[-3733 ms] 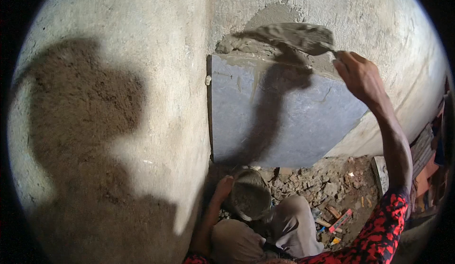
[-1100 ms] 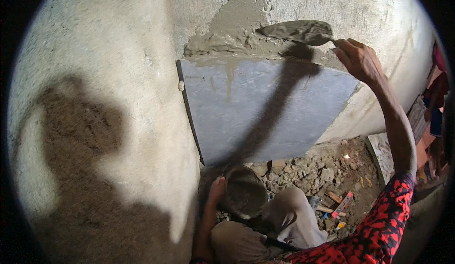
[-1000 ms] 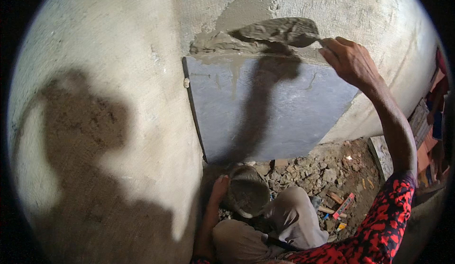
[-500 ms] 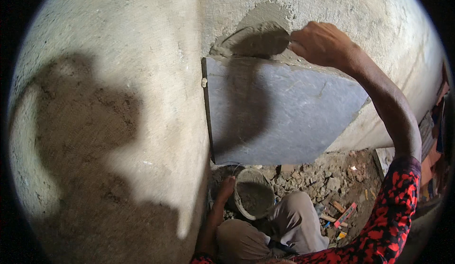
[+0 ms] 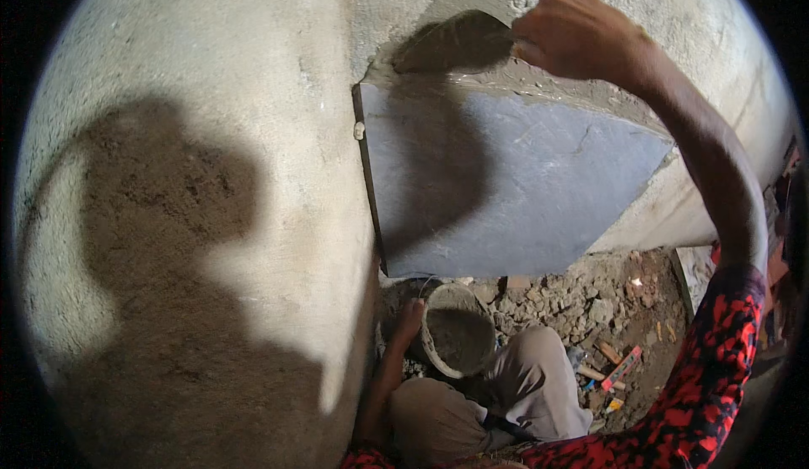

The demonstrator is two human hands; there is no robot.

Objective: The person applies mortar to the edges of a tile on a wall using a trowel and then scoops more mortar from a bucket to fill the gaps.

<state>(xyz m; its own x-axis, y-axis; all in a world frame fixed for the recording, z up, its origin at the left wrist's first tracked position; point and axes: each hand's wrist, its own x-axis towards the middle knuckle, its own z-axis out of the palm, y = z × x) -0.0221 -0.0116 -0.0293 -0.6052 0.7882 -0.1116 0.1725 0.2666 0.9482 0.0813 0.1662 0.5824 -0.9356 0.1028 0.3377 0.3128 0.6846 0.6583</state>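
Note:
My right hand (image 5: 581, 37) is closed around a trowel's handle, which the fingers hide. The mortar-smeared trowel blade (image 5: 459, 43) lies tilted against the wall, just above the top edge of a grey stone slab (image 5: 522, 174). Wet mortar (image 5: 539, 81) runs along that edge, and a damp patch spreads up the wall behind the blade. Low down, my left hand (image 5: 410, 317) is closed at the left rim of a bucket (image 5: 431, 355), beside its thin wire handle. Grey mortar sits inside the bucket.
A rough plastered wall (image 5: 278, 174) meets the slab's left side at a corner, with my shadow across it. Rubble (image 5: 590, 300) covers the ground under the slab. A red level-like tool (image 5: 622, 368) and a wooden-handled tool (image 5: 590, 373) lie right of my knees.
The trowel has tipped, and the thick mortar seen along its blade now shows less. More wet mortar lies along the slab's top edge. The whole view has shifted slightly; my left hand stays at the bucket.

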